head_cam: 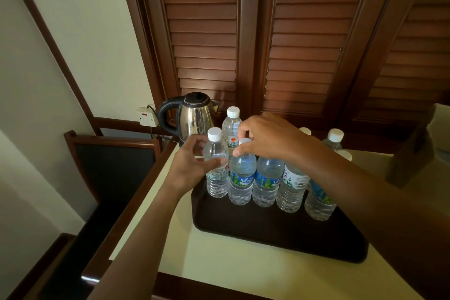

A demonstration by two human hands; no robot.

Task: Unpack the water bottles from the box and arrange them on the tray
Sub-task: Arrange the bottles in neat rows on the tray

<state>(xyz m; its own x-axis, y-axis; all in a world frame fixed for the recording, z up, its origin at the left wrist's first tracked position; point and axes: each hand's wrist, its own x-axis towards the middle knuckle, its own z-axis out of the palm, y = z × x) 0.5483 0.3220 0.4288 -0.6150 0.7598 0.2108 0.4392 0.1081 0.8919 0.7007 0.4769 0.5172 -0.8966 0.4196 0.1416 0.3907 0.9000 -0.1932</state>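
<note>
A dark brown tray (267, 231) lies on the pale tabletop. Several clear water bottles with white caps stand upright along its far side, in two rows. My left hand (192, 168) is wrapped around the leftmost front bottle (216, 178), thumb across its shoulder. My right hand (270, 139) reaches over the rows, its fingertips pinching the cap of the second front bottle (242, 178), which has a blue label. A taller bottle (231, 126) stands behind them. My right forearm hides parts of the bottles further right (292, 185). The box (411, 153) stands at the right edge.
A steel electric kettle (192, 117) with a black handle stands just behind the tray's left corner, plugged into a wall socket (147, 117). Wooden louvred doors (267, 31) rise behind the table. A dark chair (109, 168) sits left of the table.
</note>
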